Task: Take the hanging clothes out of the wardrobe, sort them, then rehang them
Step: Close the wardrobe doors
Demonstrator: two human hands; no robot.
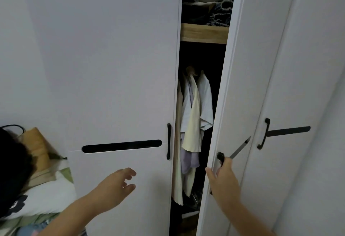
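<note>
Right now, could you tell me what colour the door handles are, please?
Black, on white doors; the head view shows the left door's handle most clearly.

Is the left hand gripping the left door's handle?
No: the left hand hovers open before the door panel, below and left of the black handle.

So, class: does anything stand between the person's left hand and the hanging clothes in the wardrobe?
Yes. The closed left door stands between the left hand and the hanging clothes; they show only through the gap beside the part-open door, whose handle the right hand grips.
</note>
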